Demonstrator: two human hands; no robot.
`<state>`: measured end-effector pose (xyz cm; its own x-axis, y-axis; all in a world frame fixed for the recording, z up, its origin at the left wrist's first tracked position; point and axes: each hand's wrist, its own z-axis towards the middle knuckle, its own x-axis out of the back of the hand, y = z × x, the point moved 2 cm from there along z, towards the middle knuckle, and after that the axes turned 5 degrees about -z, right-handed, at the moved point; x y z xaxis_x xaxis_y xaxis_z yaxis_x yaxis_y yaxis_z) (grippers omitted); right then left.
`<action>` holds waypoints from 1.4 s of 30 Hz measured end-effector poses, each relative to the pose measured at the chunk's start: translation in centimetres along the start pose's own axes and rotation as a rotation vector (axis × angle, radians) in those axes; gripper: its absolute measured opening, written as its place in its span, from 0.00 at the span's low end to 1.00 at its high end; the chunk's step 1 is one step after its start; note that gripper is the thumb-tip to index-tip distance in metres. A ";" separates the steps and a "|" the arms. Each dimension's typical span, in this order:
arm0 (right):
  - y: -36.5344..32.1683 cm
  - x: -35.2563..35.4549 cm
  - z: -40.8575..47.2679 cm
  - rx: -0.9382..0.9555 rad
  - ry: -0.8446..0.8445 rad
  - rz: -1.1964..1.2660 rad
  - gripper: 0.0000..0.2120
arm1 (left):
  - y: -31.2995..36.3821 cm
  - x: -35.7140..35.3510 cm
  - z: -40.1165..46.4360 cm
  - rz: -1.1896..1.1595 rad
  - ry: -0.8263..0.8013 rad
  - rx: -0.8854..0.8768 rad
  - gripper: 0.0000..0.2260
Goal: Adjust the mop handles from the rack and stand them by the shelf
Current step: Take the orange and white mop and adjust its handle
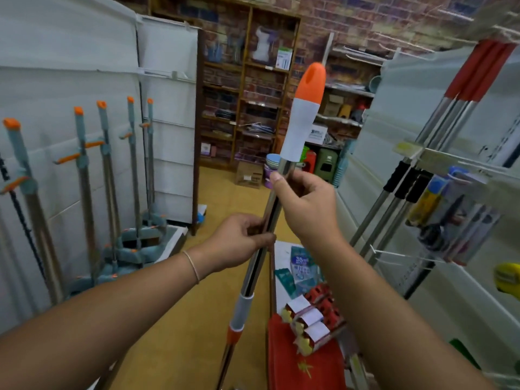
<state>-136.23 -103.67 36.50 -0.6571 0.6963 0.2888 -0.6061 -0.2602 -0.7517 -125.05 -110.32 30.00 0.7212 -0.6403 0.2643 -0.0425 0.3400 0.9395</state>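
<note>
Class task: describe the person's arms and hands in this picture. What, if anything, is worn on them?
Both forearms are bare, with no sleeves in view. The left wrist carries a thin pale bracelet. The left hand and right hand are gloveless; no rings or watch are visible.

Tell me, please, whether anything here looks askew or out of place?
Nothing looks damaged or spilled. The mop handle is tilted only because both hands hold it, left hand below right hand.
</note>
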 end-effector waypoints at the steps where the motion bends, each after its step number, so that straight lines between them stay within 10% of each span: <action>1: 0.7 0.0 1.7 0.001 -0.002 0.013 0.15 | -0.3 0.1 1.6 0.010 -0.001 0.013 0.02; 19: 11.4 -6.3 21.7 -0.016 -0.072 -0.076 0.08 | -4.4 5.7 25.2 -0.205 0.036 -0.056 0.09; 42: 22.3 -12.7 43.8 -0.183 0.264 -0.239 0.09 | -10.9 11.0 55.0 -0.237 -0.281 -0.136 0.05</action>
<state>-161.05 -147.65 42.00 -0.3547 0.8770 0.3240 -0.6224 0.0371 -0.7818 -154.70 -158.94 34.71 0.4820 -0.8692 0.1105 0.2080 0.2360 0.9492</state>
